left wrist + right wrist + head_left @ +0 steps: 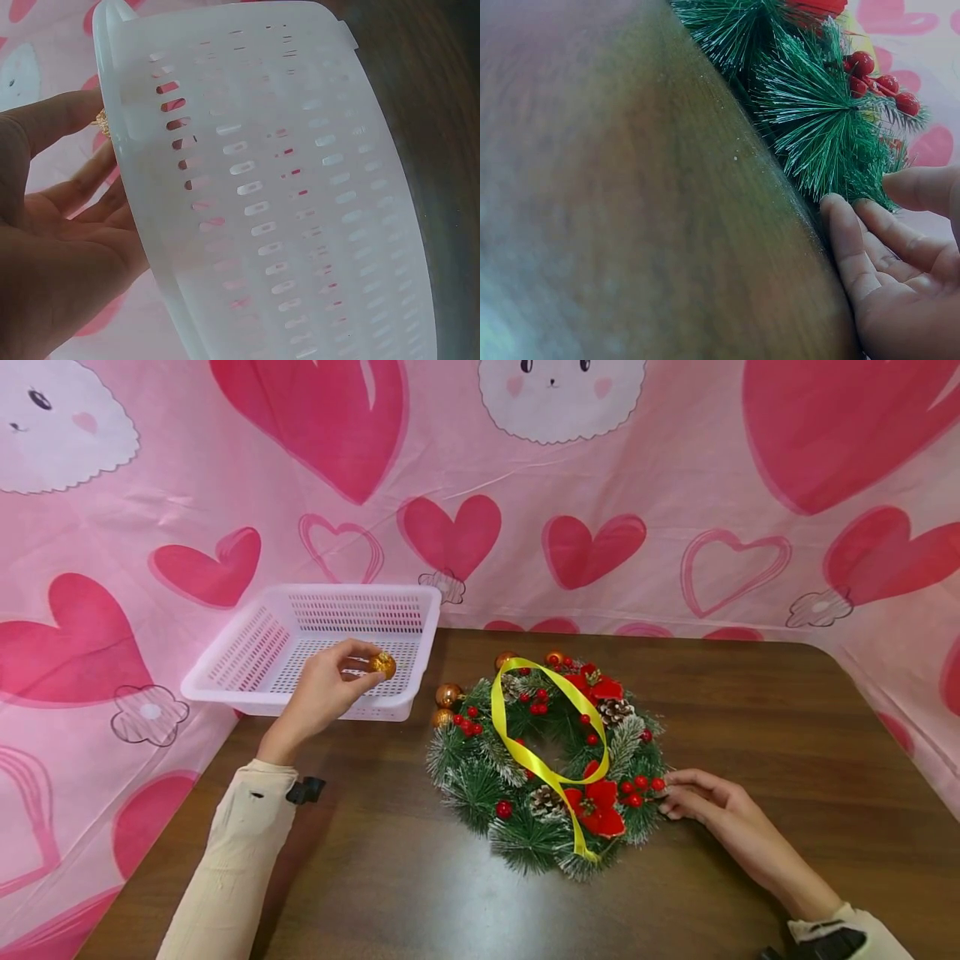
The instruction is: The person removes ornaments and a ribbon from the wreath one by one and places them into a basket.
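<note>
So my left hand (327, 687) is pinching a little gold glitter ball (382, 664) between thumb and fingertips, right over the front rim of the white plastic basket (247, 656) at the back left of the bench (420, 893). As far as I can see the basket has nothing in it yet, so I'd say this is the first bauble going in. My right hand (705, 802) is relaxed, fingers flat against the right edge of the wreath (480, 781), just steadying it. Still on the wreath: more gold balls (447, 695) at the upper left, the yellow ribbon (536, 760), berries, pine cones. So plenty left, I reckon.
</note>
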`<state>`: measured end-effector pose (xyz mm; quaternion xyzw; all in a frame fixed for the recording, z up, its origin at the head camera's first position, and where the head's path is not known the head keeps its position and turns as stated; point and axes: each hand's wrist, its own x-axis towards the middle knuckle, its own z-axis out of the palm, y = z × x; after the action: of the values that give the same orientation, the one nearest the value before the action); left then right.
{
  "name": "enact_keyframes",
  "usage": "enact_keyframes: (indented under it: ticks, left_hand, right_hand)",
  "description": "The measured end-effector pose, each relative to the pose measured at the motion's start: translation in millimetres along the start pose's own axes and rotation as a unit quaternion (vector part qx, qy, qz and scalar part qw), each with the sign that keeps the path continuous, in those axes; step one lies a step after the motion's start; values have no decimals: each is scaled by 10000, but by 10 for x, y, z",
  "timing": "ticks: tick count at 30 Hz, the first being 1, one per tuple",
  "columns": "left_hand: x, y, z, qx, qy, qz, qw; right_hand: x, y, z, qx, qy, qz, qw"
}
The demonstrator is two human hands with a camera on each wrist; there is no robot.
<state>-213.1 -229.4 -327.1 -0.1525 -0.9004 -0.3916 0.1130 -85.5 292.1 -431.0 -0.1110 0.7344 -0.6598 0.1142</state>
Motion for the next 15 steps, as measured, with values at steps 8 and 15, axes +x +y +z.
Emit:
enact_keyframes:
  ticks: [8, 15]
  left_hand:
    - [2, -25, 5, -4, -146, -7, 9999]
    - [-12, -21, 8, 148, -300, -141, 9993]
  right_hand:
    - [2, 14, -14, 146, -61, -71, 9998]
    - [-3, 6, -18, 89, -62, -19, 9999]
